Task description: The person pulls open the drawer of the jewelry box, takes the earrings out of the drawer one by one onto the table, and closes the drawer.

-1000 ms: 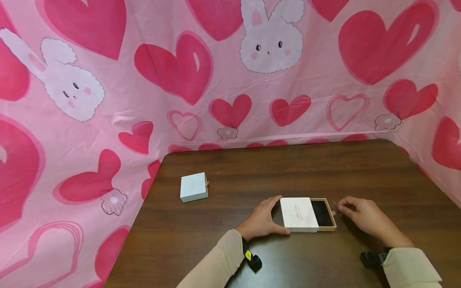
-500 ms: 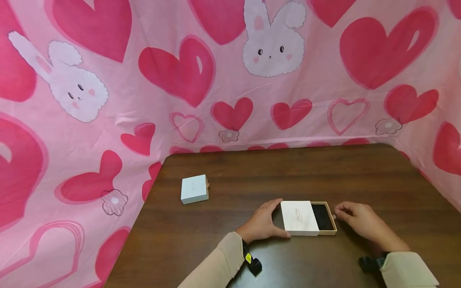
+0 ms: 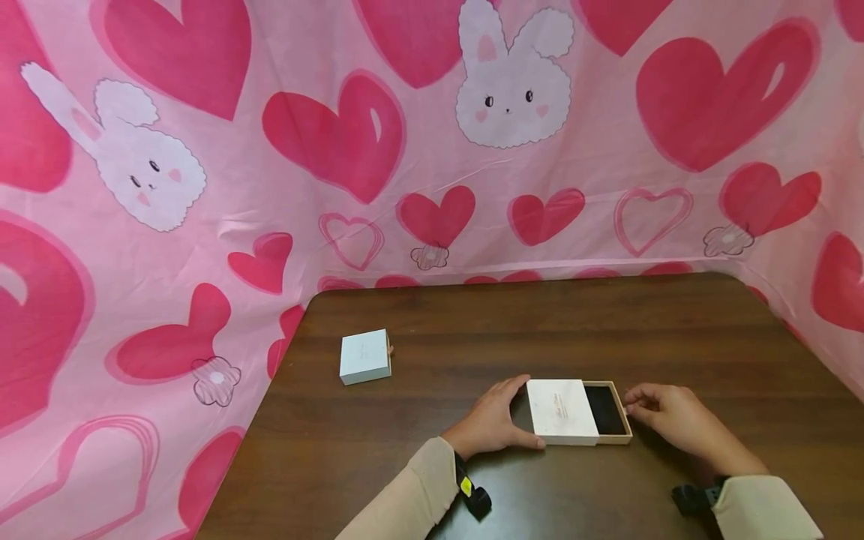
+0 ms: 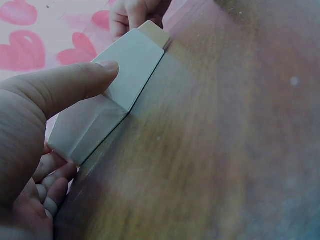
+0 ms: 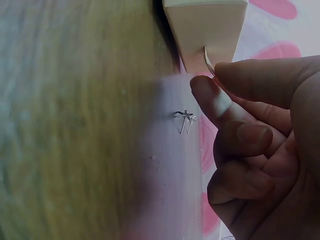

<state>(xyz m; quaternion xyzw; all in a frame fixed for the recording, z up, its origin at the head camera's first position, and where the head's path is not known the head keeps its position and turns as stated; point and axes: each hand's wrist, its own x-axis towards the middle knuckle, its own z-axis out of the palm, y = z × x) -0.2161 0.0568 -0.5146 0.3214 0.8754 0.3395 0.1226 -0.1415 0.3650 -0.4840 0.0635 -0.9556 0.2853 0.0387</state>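
Observation:
A white jewelry box (image 3: pixel 562 411) with small lettering lies on the table. Its cream drawer (image 3: pixel 624 437) sticks out to the right and shows a black lining (image 3: pixel 606 409). My left hand (image 3: pixel 490 420) grips the sleeve's left end, thumb along the near side and a finger at the far left corner. At the drawer's right end my right hand (image 3: pixel 675 416) pinches a thin ribbon pull tab (image 5: pixel 208 62) between thumb and index finger. Small silver metal pieces with thin prongs (image 5: pixel 185 117), possibly stud earrings, appear beside the right fingers in the right wrist view.
A smaller pale blue-white box (image 3: pixel 364 357) with a ribbon tab rests at the back left of the brown wooden table (image 3: pixel 513 322). Pink cloth (image 3: pixel 418 150) with hearts and rabbits hangs behind and beside the table.
My right hand has shifted a little left to the ribbon tab and pinches it now. The left hand keeps its grip, and the drawer stays about as far out. The head view has tilted slightly.

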